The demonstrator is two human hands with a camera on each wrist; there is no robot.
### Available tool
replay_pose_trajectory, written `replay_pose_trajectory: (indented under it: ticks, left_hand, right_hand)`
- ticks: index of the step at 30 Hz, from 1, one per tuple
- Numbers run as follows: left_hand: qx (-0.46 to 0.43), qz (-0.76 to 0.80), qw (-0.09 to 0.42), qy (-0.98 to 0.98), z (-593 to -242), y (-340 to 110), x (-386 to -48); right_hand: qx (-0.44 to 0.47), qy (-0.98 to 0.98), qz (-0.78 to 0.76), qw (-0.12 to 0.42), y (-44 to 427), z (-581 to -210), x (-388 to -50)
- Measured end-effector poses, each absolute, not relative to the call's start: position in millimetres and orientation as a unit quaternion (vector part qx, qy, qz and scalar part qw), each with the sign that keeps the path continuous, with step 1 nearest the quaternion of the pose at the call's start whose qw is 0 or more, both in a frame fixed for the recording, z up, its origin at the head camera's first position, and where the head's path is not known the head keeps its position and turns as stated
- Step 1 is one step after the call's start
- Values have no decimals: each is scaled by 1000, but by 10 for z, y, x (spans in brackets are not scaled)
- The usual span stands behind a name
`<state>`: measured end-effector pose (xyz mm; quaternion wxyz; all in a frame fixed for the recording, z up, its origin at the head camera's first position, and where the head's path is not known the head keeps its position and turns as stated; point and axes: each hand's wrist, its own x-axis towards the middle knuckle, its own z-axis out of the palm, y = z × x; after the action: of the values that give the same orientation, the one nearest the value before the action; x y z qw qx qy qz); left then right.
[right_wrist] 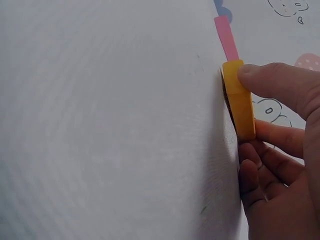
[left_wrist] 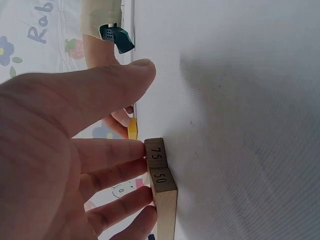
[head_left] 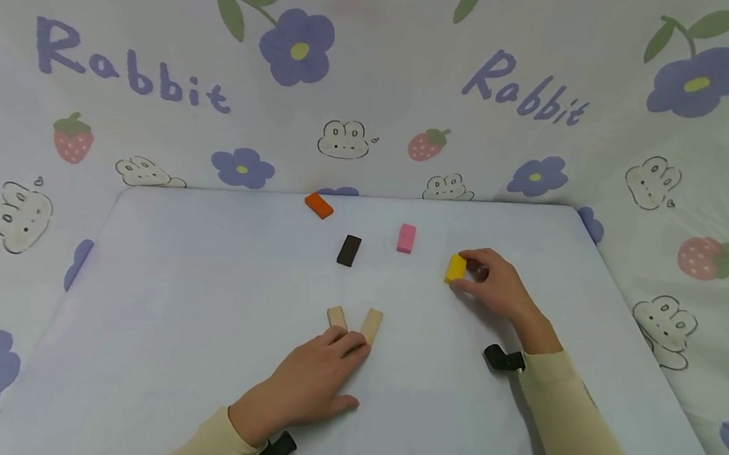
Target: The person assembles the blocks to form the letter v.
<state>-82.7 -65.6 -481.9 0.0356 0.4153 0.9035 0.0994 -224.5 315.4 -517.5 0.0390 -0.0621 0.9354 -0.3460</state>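
Observation:
My left hand [head_left: 313,372] lies over the near ends of two plain wooden blocks, its fingertips touching them with the thumb held apart. The left block [head_left: 336,315] and the right block [head_left: 373,322] fan away from each other at their far ends. Numbers are marked on their near ends: one wooden block [left_wrist: 156,153] reads 75, the other [left_wrist: 163,181] reads 50. To the right, my right hand [head_left: 499,284] pinches a yellow block [head_left: 456,268] between thumb and fingers, at the table surface. Whether that block touches the table, I cannot tell.
Beyond the hands lie a black block [head_left: 349,251], a pink block [head_left: 406,238] and an orange block [head_left: 319,206] close to the far table edge. The white-topped table [head_left: 201,281] meets a patterned cloth backdrop [head_left: 385,64] behind it.

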Motion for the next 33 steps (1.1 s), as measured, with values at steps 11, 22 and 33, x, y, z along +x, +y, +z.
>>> replay_pose_trajectory:
  ticks: [11,22,33]
  left_hand:
    - [407,108,53,906,-4799,-649,-837]
    - [403,101,55,908,-4846,-651,-815]
    - [406,98,47,907,-4864,-657,-801]
  right_hand:
    - [-49,933,-355,33,3140,-5152,-2206]
    - [-40,934,-354,21,3087,-5163,-2135]
    - [-56,932,-358,14,3028,-5090,-2048]
